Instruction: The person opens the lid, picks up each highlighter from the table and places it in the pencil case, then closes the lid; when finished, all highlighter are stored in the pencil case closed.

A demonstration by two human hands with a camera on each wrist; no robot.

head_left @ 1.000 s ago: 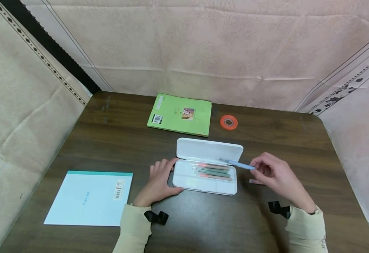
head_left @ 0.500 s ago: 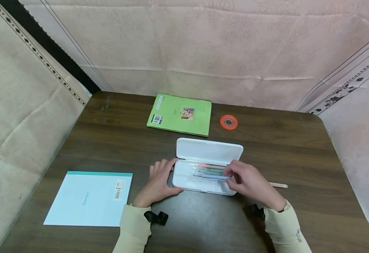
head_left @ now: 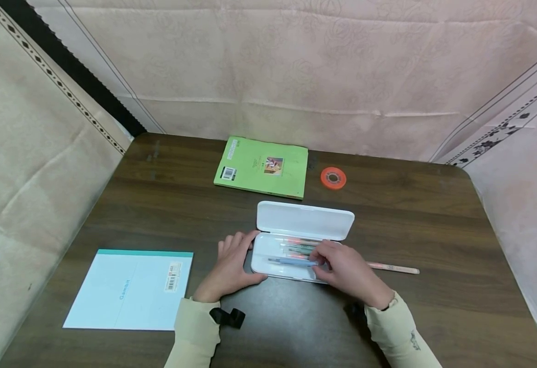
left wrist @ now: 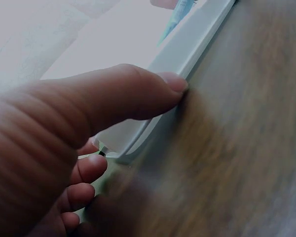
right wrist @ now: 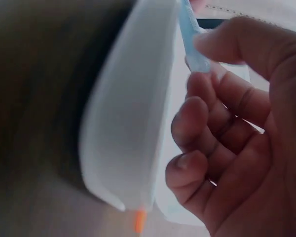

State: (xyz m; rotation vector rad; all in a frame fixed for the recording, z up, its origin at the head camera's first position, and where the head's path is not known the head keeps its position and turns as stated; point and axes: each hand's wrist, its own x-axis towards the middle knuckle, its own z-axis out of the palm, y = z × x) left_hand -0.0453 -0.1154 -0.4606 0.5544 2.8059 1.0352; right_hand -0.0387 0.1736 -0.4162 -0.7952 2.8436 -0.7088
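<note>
A white pencil case (head_left: pixel 261 258) lies with its lid (head_left: pixel 305 220) raised, several slim pens (head_left: pixel 298 245) in its tray. My left hand (head_left: pixel 231 266) holds the left end, thumb along the front edge and index finger at the back corner. In the left wrist view the thumb (left wrist: pixel 133 91) presses on the case's rim. My right hand (head_left: pixel 346 268) pinches a light-blue pen (head_left: pixel 291 261) by its right end, low over the tray in front of the other pens. The right wrist view shows the blue pen (right wrist: pixel 190 39) between thumb and index finger, with the other fingers curled.
A pale pink pen (head_left: pixel 397 268) lies on the table right of the case, partly behind my right hand. Behind the case are a green book (head_left: pixel 261 166) and an orange tape roll (head_left: pixel 333 178). A light-blue notebook (head_left: pixel 130 291) lies at left.
My right hand has carried the blue pen left from beside the case to over its tray, then a little further left. The pink pen came into fuller view. My left hand stayed put.
</note>
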